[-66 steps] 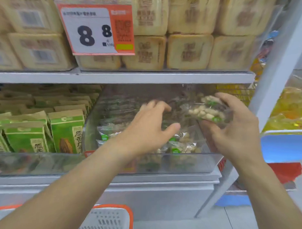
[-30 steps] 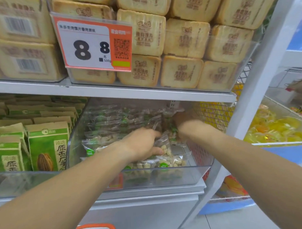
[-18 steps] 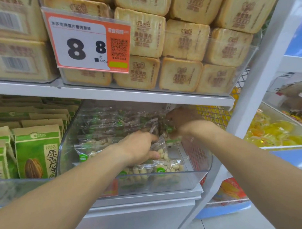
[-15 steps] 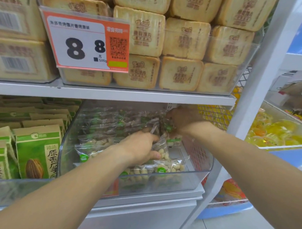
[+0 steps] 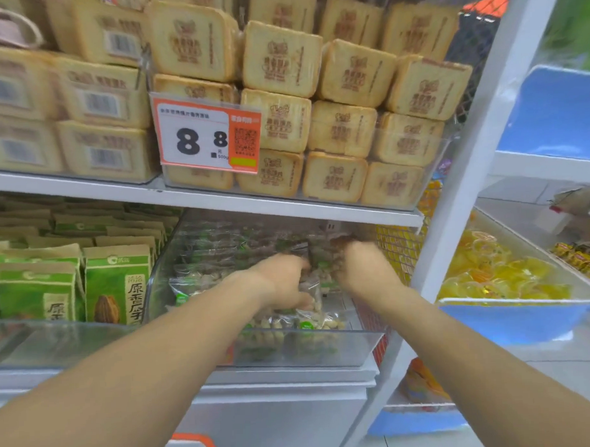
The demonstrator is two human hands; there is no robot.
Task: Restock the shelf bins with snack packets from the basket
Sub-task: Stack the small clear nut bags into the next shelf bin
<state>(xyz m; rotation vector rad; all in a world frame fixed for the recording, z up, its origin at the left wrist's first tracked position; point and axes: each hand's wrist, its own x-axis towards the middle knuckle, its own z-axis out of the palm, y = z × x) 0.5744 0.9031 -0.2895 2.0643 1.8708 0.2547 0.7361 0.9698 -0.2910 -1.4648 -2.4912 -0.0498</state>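
Observation:
A clear plastic bin [image 5: 311, 348] on the middle shelf holds several clear snack packets [image 5: 205, 283] of pale nuts with green labels. Both my hands are inside it. My left hand [image 5: 284, 284] curls over the packets in the middle of the pile, thumb underneath, gripping one. My right hand [image 5: 362, 267] reaches deeper on the bin's right side, its fingers bent down into the standing packets and partly hidden by them and by blur. An orange rim of the white basket [image 5: 191, 446] shows at the bottom edge.
Stacked toast packs [image 5: 340, 131] and an orange 8.8 price tag [image 5: 207, 139] fill the shelf above. Green seed bags [image 5: 116, 283] stand to the left. A white shelf upright [image 5: 460, 197] and a blue tub of yellow sweets [image 5: 517, 319] are to the right.
My right hand carried a nut packet from in front of the bin into its back right part. My left hand settled onto the pile. The view tilted upward.

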